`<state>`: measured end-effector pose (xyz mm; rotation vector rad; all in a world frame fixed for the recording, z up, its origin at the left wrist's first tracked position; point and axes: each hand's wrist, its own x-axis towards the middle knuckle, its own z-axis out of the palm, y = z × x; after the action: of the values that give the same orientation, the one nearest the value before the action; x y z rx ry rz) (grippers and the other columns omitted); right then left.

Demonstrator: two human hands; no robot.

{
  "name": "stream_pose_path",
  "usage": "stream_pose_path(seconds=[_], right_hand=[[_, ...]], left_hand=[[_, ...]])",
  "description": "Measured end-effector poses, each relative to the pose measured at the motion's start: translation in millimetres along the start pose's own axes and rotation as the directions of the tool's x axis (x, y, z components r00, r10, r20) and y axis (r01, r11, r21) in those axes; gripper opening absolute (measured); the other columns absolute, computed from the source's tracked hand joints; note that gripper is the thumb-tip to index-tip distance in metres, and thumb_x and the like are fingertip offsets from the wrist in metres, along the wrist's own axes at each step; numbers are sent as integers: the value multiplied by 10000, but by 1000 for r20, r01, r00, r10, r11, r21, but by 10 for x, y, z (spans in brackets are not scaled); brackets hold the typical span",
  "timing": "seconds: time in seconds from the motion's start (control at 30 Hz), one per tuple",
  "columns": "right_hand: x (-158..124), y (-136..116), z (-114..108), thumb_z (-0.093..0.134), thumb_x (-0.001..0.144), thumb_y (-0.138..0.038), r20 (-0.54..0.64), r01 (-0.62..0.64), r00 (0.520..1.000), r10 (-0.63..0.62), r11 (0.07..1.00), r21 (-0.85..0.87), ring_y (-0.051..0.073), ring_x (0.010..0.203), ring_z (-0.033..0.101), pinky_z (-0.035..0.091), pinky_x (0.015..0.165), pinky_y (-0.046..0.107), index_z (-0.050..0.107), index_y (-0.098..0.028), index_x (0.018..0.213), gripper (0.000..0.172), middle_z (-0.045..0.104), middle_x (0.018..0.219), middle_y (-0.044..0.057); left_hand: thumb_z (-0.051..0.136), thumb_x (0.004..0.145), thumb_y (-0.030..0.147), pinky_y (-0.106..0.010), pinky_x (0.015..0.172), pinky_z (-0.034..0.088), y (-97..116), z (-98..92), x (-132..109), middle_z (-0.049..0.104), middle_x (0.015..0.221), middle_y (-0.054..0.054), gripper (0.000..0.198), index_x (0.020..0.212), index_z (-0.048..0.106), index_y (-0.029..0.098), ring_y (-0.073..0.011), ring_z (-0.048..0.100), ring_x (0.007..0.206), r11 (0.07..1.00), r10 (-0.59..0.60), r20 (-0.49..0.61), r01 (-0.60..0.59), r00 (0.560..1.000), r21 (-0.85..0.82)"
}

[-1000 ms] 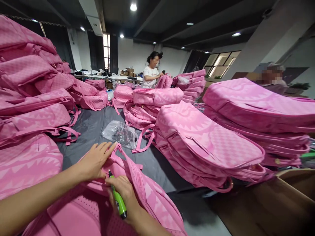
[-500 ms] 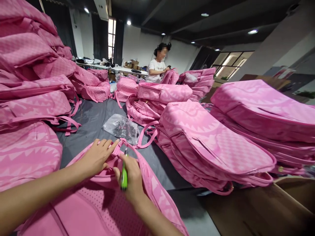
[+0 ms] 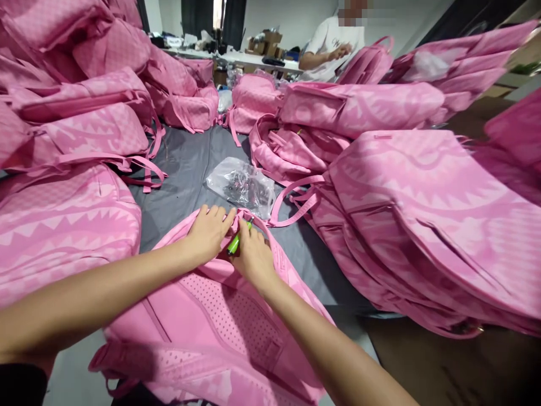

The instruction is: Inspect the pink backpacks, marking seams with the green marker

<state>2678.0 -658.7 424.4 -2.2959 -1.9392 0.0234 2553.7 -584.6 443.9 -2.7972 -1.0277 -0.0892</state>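
Note:
A pink backpack (image 3: pixel 186 316) lies before me with its perforated back panel facing up and its top end pointing away. My left hand (image 3: pixel 209 234) holds the rim at its top, fingers over the edge. Close beside it, my right hand (image 3: pixel 255 254) is closed around a slim green pen-like tool (image 3: pixel 234 243) with a dark end and a metal-looking tip. That tip is at the backpack's top edge, near the left fingertips; what it touches is too small to tell. Just beyond lies a clear plastic bag (image 3: pixel 243 183) with small dark items in it.
Pink backpacks are piled on the left (image 3: pixel 63 225) and stacked on the right (image 3: pixel 406 225) of the dark grey table cover (image 3: pixel 186 152). A strap loop (image 3: pixel 296 200) reaches in from the right stack. Across the table stands another person (image 3: pixel 333 42) beside more backpacks.
My view has tilted down and come closer. The green tool has swung from near upright to a slant, its tip now at the top edge. My left hand keeps its hold on the rim.

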Motion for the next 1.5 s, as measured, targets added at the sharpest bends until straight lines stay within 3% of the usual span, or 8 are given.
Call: stream_pose_path(seconds=[0.33, 0.5, 0.63, 0.73, 0.8, 0.93, 1.23, 1.5], right_hand=[[-97, 222, 102, 655, 714, -62, -159, 108, 985, -73, 968, 227, 329, 1134, 560, 503, 944, 480, 324, -169, 1460, 824, 583, 1229, 142], [-293, 438, 53, 559, 979, -351, -389, 281, 911, -140, 899, 335, 292, 1128, 584, 509, 918, 454, 464, -227, 1374, 424, 611, 1222, 125], [-471, 482, -82, 406, 1018, -549, -461, 366, 868, -183, 864, 346, 270, 991, 616, 516, 828, 436, 539, -202, 1297, 464, 626, 1090, 136], [-398, 370, -192, 548, 988, -410, -387, 325, 915, -113, 774, 543, 191, 780, 640, 529, 692, 333, 579, -217, 1105, 228, 657, 917, 68], [-265, 306, -257, 610, 950, -335, -239, 306, 951, -195, 704, 641, 176, 781, 652, 545, 717, 319, 617, -216, 1011, 135, 679, 904, 49], [-59, 336, -341, 614, 936, -285, -19, 343, 898, -439, 673, 655, 190, 909, 661, 557, 835, 359, 695, -211, 982, 119, 707, 972, 57], [-112, 349, -232, 567, 975, -259, -139, 472, 867, -478, 698, 539, 201, 987, 679, 530, 874, 401, 675, -212, 1105, 175, 727, 1082, 44], [-105, 296, -264, 551, 967, -222, -115, 467, 869, -482, 720, 513, 195, 931, 692, 543, 827, 385, 674, -212, 1075, 164, 734, 1039, 43]], left_hand=[[551, 906, 245, -448, 938, 392, 33, -37, 17, 540, 1283, -171, 671, 1505, 282, 110, -312, 500, 1130, 999, 11, 55, -13, 998, 31], [595, 865, 264, -450, 971, 363, -3, -37, 29, 511, 1333, -177, 726, 1499, 271, 123, -318, 469, 1170, 1000, 7, 44, -8, 999, 29], [578, 853, 231, -464, 991, 353, -24, -35, 47, 494, 1339, -182, 699, 1475, 290, 92, -327, 451, 1191, 999, 29, 34, -30, 999, 16], [566, 862, 216, -456, 978, 363, -31, -53, 65, 518, 1291, -166, 629, 1439, 338, 113, -318, 467, 1164, 1000, 27, 53, -27, 998, 8], [536, 884, 202, -434, 938, 378, -37, -70, 75, 539, 1240, -151, 541, 1398, 382, 136, -303, 487, 1125, 1000, 20, 54, -20, 998, 3], [511, 918, 180, -407, 882, 387, -56, -103, 94, 556, 1176, -133, 446, 1352, 416, 145, -287, 510, 1084, 1000, 26, 69, -26, 997, -6], [490, 908, 152, -431, 898, 392, -79, -89, 146, 549, 1187, -149, 459, 1358, 410, 105, -310, 509, 1095, 998, 59, 99, -59, 993, 1], [418, 939, 141, -429, 909, 390, -75, -130, 124, 563, 1173, -144, 391, 1328, 439, 112, -294, 513, 1098, 999, 52, 105, -50, 993, -17]])
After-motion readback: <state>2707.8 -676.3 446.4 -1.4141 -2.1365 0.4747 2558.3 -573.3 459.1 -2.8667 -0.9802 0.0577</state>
